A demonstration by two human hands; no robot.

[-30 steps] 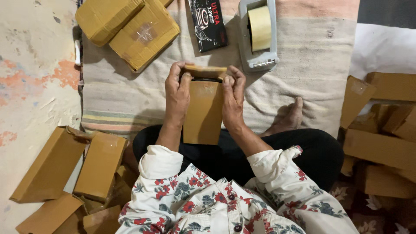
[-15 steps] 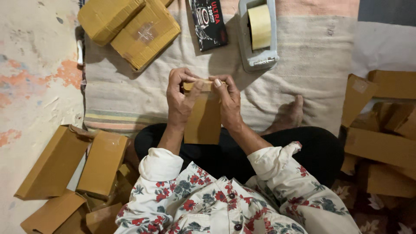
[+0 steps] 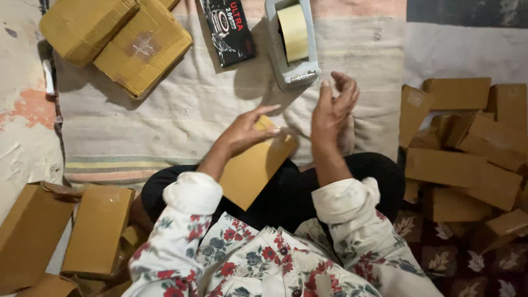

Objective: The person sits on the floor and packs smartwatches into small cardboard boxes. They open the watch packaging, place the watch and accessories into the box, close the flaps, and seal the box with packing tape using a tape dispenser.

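The left hand held a flat brown box by its far end, fingers spread over the top, the box tilted across the lap. The right hand hung loosely open just right of it, fingers half curled, holding nothing and touching nothing. Just beyond the right hand a grey tape dispenser lay on the striped mat, with a black packet to its left. Two taped cartons sat at the far left of the mat. Brown boxes were piled to the right, and more brown boxes lay near left on the floor.
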